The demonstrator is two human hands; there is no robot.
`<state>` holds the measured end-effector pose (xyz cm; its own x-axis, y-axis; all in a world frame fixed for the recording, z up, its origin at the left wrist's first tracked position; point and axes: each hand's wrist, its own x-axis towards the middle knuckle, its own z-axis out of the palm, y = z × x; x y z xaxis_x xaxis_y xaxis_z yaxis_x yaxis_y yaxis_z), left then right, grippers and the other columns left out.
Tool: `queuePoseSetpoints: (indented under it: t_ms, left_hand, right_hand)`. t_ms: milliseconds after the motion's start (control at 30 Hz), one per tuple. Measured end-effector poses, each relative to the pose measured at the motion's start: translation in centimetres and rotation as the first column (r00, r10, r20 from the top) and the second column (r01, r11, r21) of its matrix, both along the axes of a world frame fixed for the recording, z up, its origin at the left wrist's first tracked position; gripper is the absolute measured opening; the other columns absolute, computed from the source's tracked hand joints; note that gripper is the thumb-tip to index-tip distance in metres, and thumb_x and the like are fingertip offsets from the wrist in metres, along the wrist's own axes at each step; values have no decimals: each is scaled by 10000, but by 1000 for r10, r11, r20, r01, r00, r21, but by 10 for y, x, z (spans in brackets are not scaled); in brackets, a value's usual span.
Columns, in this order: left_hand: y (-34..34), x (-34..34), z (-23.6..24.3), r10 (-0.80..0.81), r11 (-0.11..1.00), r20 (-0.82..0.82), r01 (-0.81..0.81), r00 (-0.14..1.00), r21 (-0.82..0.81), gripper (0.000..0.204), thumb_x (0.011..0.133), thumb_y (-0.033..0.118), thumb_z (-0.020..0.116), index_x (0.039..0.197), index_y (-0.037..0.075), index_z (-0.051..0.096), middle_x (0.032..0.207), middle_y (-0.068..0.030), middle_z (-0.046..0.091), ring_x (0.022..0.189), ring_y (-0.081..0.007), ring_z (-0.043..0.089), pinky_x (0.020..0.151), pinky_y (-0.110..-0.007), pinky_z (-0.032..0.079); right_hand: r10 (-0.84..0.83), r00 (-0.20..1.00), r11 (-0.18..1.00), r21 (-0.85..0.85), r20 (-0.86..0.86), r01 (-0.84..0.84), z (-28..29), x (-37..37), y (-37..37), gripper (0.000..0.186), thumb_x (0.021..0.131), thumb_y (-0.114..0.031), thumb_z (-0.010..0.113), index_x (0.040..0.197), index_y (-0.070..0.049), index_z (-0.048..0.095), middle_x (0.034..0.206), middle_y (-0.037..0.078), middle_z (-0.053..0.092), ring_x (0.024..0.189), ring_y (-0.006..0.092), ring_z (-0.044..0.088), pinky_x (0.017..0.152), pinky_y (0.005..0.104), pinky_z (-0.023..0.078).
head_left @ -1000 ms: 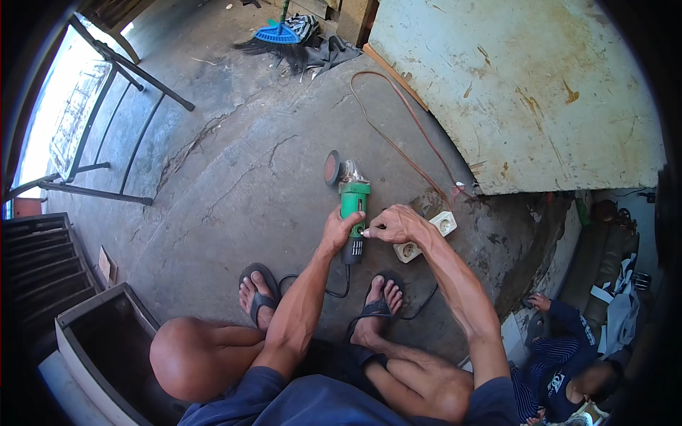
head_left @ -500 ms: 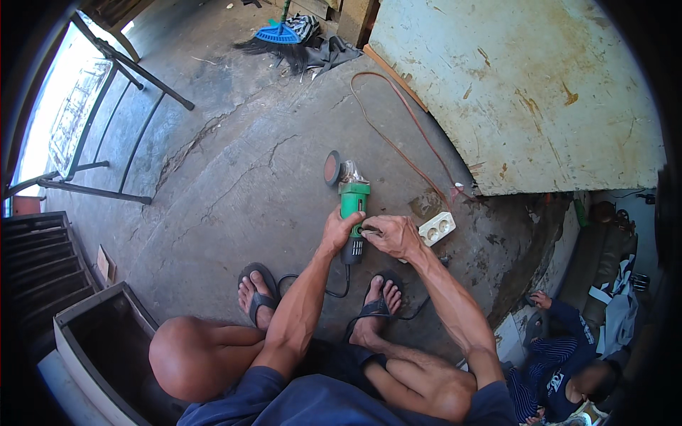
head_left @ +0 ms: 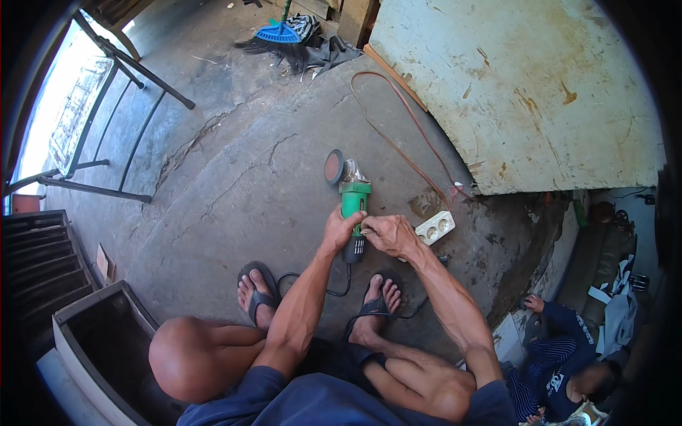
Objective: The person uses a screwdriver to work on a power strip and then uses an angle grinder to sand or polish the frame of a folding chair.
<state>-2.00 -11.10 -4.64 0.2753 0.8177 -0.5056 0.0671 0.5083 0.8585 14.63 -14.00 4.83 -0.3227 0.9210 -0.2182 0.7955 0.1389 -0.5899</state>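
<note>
A green angle grinder (head_left: 355, 204) with a dark rear end points away from me, low over the concrete floor. A reddish-brown disc (head_left: 333, 167) is mounted at its far left. My left hand (head_left: 341, 228) wraps round the grinder's body from the left, thumb across the top. On the opposite side, my right hand (head_left: 390, 234) is closed, its thumb and fingertips pinched together against the casing. Whatever those fingertips hold, if anything, is too small and hidden to make out. From the grinder's rear a black cord (head_left: 348, 280) runs between my sandalled feet.
A white power strip (head_left: 435, 228) lies just right of my right hand, with a brownish-red cable (head_left: 398, 160) beyond it. A large pale panel (head_left: 526, 92) stands far right. Left are a metal-framed stand (head_left: 135, 135) and an open drawer-like box (head_left: 71, 330). A person (head_left: 568, 348) sits lower right.
My hands stay on the grinder, with only a slight shift of the right hand's fingers. At lower right, the other person's hand has moved a little to the left.
</note>
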Motion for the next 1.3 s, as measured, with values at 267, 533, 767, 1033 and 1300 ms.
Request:
queuePoseSetpoints:
  t_ms: [267,533,767,1033,1300]
  left_hand:
    - [6,-3,9,53,970,210,-1,976,-242,599,789,436,742,1163,-16,619,1004,-157,689,907,-244,657,851,-378,507]
    - [20,-7,54,54,977,-624,88,780,194,482,861,297,693,1172,-62,613,1227,-285,554,1080,-450,595,945,-486,485]
    - [36,5,141,-170,980,223,188,960,-61,346,949,273,643,1113,-31,670,928,-102,701,873,-194,636,834,-301,488]
    - [26,8,135,-279,955,387,295,879,20,316,990,268,599,1132,-8,658,962,-83,695,918,-142,626,862,-295,482]
    - [19,20,136,-227,972,291,236,929,4,214,927,116,707,1086,-25,680,932,-76,719,876,-149,662,833,-288,508]
  right_hand:
    - [-412,856,879,-385,-311,283,14,17,-5,253,918,-253,684,1024,-23,670,750,45,646,598,168,602,569,335,472]
    - [-784,276,616,-754,-557,227,42,30,-20,164,937,-188,698,1005,-46,652,694,-75,507,499,11,397,464,195,317]
    - [-778,252,629,-717,-576,300,56,31,-20,150,938,-181,692,996,-49,649,681,-71,510,496,14,390,462,190,305]
    - [-790,225,610,-689,-571,392,74,29,-16,173,928,-202,699,989,-48,650,670,-69,503,501,11,392,458,188,300]
    - [-775,255,629,-665,-578,403,72,29,-17,163,928,-197,696,979,-48,655,669,-69,513,503,7,390,455,184,296]
